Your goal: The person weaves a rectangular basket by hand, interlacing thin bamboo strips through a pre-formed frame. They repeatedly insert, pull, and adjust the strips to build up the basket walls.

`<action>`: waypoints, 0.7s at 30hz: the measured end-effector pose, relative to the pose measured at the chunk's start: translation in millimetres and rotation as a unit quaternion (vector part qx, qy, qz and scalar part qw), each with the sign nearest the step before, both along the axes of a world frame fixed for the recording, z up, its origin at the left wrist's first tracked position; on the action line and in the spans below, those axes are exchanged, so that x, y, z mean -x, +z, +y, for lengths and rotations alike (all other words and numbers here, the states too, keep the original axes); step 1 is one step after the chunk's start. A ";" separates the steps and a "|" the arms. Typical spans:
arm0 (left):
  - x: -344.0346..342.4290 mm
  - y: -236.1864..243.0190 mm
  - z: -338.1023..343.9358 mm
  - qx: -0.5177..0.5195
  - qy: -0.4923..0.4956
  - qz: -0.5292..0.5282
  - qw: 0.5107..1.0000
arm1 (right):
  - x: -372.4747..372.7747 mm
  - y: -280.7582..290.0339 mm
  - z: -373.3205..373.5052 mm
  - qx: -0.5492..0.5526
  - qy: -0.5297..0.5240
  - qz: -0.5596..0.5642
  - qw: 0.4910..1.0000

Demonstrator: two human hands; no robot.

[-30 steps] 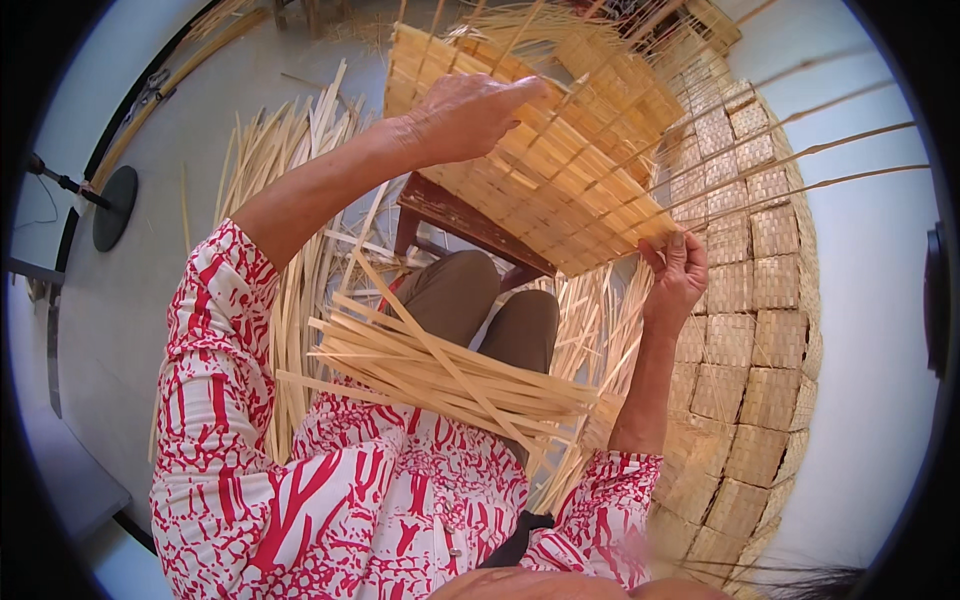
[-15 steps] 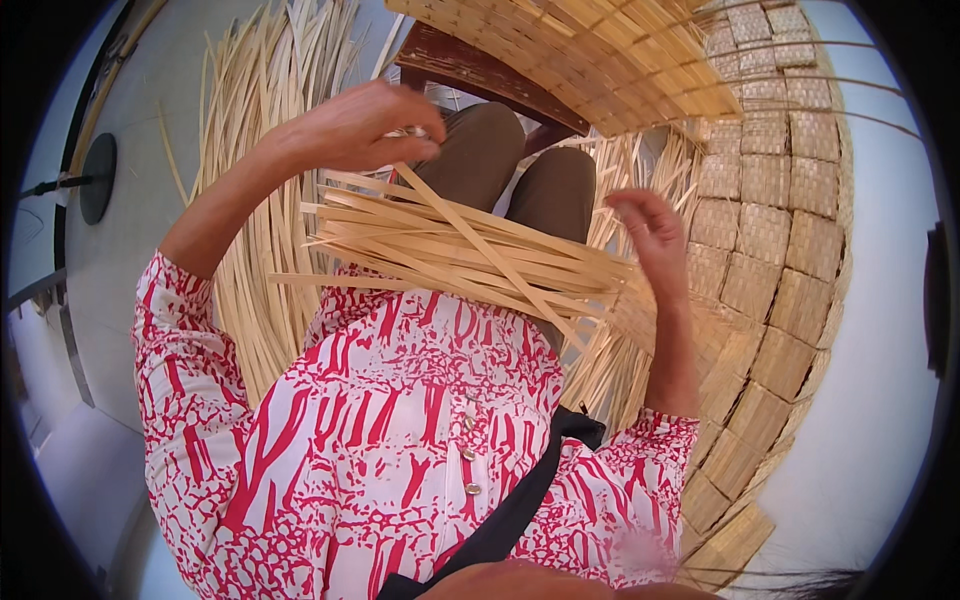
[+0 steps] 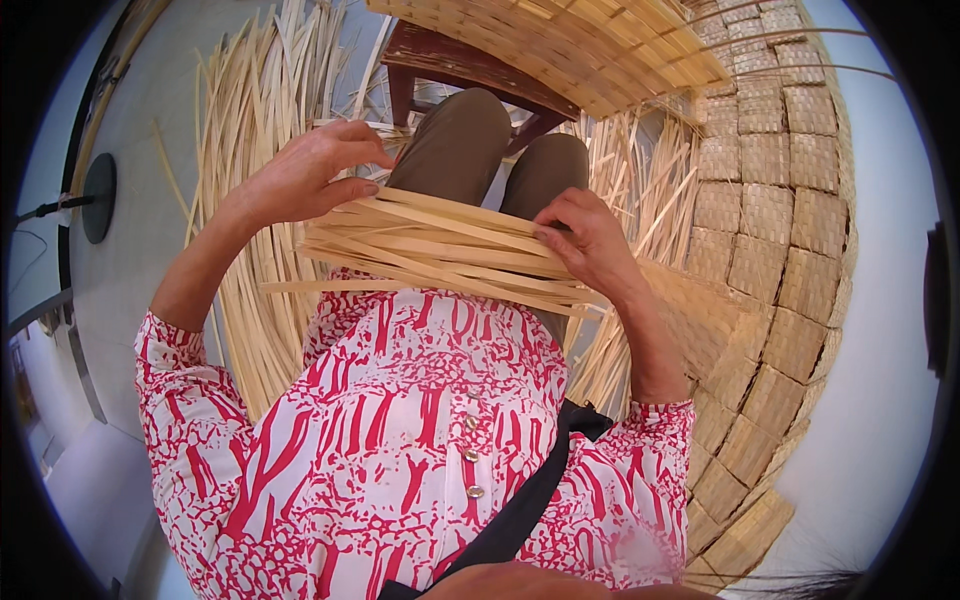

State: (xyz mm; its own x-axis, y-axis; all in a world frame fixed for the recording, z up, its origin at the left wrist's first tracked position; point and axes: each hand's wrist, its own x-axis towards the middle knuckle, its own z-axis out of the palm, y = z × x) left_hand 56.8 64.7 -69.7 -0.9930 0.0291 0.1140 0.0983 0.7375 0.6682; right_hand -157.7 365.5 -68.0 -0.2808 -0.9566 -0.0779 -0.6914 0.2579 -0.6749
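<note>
Pale grey floor (image 3: pixel 140 290) is spreading to the left, with a dark round stand base (image 3: pixel 99 197) sitting on it near the edge.

Loose bamboo strips (image 3: pixel 262 120), pale yellow, are fanning across the floor beside the left forearm, with more lying at the right beyond the knees.

Bundle of bamboo strips (image 3: pixel 440 248), flat and long, is lying crosswise over the lap, just below the knees in brown trousers (image 3: pixel 460 140).

Left hand (image 3: pixel 310 175) is resting on the bundle's left end, thumb pressing its upper edge, fingers curled loosely above; whether they are pinching a single strip cannot be told.

Right hand (image 3: pixel 590 240) is gripping the bundle's right end, fingers folding over the top strips.

Woven bamboo mat (image 3: pixel 590 45), a tight plaited sheet, is lying over a dark wooden stool (image 3: pixel 450 62) ahead of the knees.

Woven panels (image 3: pixel 770 210), in square blocks, are curving along the right side.

Red-and-white patterned shirt (image 3: pixel 400 430) is filling the lower part, with a black strap (image 3: pixel 520 500) crossing it.
</note>
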 end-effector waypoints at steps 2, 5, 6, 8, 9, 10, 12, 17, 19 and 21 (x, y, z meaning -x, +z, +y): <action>-2.7 -3.4 -5.7 -0.003 -0.016 -0.053 0.998 | -1.4 -1.4 -2.9 -0.004 -0.004 -0.008 1.000; -1.9 -0.5 -5.3 -0.087 -0.013 -0.134 0.987 | -3.7 0.8 -4.6 -0.004 -0.027 -0.010 1.000; 0.1 1.5 -5.5 -0.093 0.005 -0.150 0.984 | -3.9 1.1 -4.4 -0.007 -0.041 -0.023 0.999; 4.7 5.2 -6.6 -0.106 0.042 -0.182 0.977 | -2.6 1.9 -3.9 -0.016 -0.059 -0.049 0.997; 5.7 3.8 -7.7 -0.096 0.033 -0.168 0.981 | -1.5 1.7 -2.8 -0.022 -0.062 -0.063 0.996; 6.9 2.1 -9.0 -0.085 0.024 -0.154 0.984 | -0.6 1.7 -1.8 -0.028 -0.065 -0.076 0.995; 7.8 0.6 -9.4 -0.071 0.007 -0.158 0.985 | 0.1 7.0 -2.1 -0.050 -0.074 -0.092 0.992; 10.6 7.4 -13.4 -0.105 -0.019 -0.274 0.956 | 2.4 6.3 -2.8 -0.047 -0.053 -0.071 0.995; 9.6 2.9 -17.4 -0.105 -0.026 -0.298 0.948 | 4.3 6.2 -4.0 -0.040 -0.045 -0.075 0.995; 7.4 -1.4 -19.4 -0.096 -0.031 -0.286 0.953 | 4.5 7.7 -4.0 -0.053 -0.042 -0.085 0.994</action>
State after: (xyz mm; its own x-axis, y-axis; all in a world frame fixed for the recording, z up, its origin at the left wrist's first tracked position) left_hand 49.4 45.3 -71.1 -0.8918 0.1229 -0.4354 -0.2820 0.6015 0.7475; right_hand -162.2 361.5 -60.3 -0.3331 -0.9143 -0.2303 -0.5433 0.3858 -0.7456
